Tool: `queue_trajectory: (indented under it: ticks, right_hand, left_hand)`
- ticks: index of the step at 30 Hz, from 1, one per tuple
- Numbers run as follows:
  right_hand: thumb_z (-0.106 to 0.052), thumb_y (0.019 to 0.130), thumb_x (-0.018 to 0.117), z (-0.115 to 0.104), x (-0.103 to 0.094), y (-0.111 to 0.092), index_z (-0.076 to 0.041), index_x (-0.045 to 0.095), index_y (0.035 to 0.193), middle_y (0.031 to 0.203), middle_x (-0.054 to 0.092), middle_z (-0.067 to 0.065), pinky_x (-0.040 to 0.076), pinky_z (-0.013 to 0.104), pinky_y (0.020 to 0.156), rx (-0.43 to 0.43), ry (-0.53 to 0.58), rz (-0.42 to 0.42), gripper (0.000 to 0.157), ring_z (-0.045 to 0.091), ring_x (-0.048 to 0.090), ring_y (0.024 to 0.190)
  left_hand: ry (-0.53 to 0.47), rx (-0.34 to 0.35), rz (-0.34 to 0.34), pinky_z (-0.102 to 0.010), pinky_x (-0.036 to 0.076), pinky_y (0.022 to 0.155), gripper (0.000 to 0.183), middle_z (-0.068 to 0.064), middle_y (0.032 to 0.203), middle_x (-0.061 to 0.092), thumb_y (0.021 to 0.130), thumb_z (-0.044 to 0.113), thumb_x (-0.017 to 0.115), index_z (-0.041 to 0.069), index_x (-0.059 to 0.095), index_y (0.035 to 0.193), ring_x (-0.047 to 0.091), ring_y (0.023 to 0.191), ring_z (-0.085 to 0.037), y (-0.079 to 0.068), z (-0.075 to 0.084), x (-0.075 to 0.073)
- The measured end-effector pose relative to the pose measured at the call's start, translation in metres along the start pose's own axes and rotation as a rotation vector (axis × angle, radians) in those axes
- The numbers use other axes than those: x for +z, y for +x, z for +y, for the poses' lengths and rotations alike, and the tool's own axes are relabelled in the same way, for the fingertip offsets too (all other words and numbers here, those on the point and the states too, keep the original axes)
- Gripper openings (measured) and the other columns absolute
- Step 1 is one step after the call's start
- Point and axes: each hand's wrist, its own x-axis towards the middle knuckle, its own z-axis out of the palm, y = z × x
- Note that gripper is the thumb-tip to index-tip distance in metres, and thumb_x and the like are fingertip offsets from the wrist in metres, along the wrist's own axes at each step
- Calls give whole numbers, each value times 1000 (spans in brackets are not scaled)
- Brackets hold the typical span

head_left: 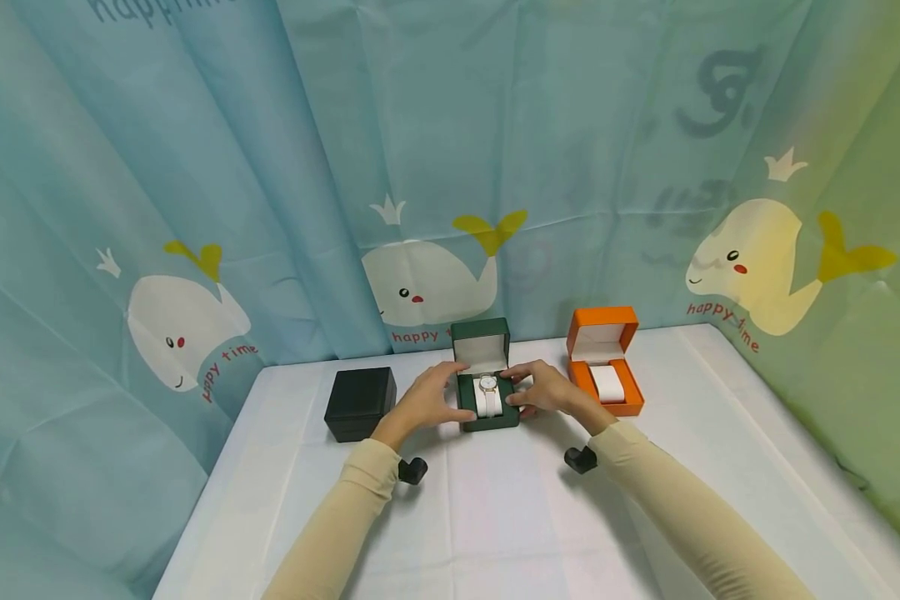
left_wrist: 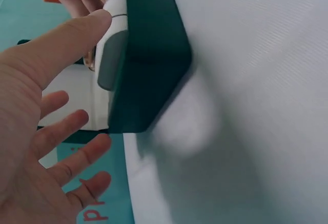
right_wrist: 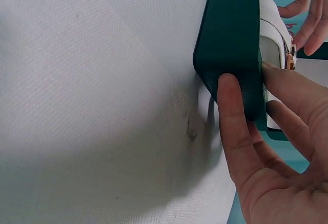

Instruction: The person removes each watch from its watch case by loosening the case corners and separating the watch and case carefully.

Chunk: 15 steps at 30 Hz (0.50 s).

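A dark green watch box (head_left: 490,423) stands with its lid raised on the white table. Inside it sits a white cushion (head_left: 481,398) with a white-strapped wristwatch (head_left: 488,384) around it; the watch has a gold-coloured case. My left hand (head_left: 427,398) is at the box's left side, thumb tip near the cushion's front end and the other fingers spread apart, as the left wrist view shows. At the right side, my right hand (head_left: 542,387) grips the box's edge, some fingertips at the inner rim and a finger (right_wrist: 231,106) against the outer wall.
To the right stands an orange watch box (head_left: 628,408) with its lid up and a white cushion (head_left: 607,383) inside. A closed black box (head_left: 360,404) is on the left. A curtain (head_left: 570,167) printed with whales hangs behind the table (head_left: 487,517).
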Motion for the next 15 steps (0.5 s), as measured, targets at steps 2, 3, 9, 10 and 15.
queue_trajectory:
  ticks: [2,3,9,10,15]
  right_hand:
    - [0,89,78,0,0,0,-1,63,138,125,59,23,61,38,64,4,0,0,52,28,72,64]
    - [0,89,78,0,0,0,-1,63,138,125,59,23,61,37,63,5,-2,1,51,28,72,64]
    - [-1,89,79,-1,0,1,-2,64,138,123,60,22,61,37,63,15,-24,5,51,25,71,63]
    - [-1,89,79,-1,0,1,-2,64,138,123,60,22,61,37,63,15,-27,3,51,25,71,63]
    - [-1,89,78,-2,0,1,-2,64,138,124,60,23,61,37,63,14,-24,2,50,27,72,64]
  left_hand:
    - [11,12,-5,-50,42,111,85,-11,152,50,81,40,88,11,50,151,53,132,-34,3,3,-2]
    - [14,16,-5,-51,40,112,83,-11,151,51,81,39,88,11,52,149,51,134,-34,4,4,-2]
    - [59,20,-20,-48,39,114,76,-11,145,57,81,39,88,10,57,144,50,136,-32,13,8,-1]
    - [63,18,-24,-48,40,114,75,-11,145,57,81,39,88,9,57,144,51,136,-32,14,9,-1]
    - [78,22,-36,-45,41,113,75,-11,143,59,81,38,88,9,58,143,53,134,-30,19,11,1]
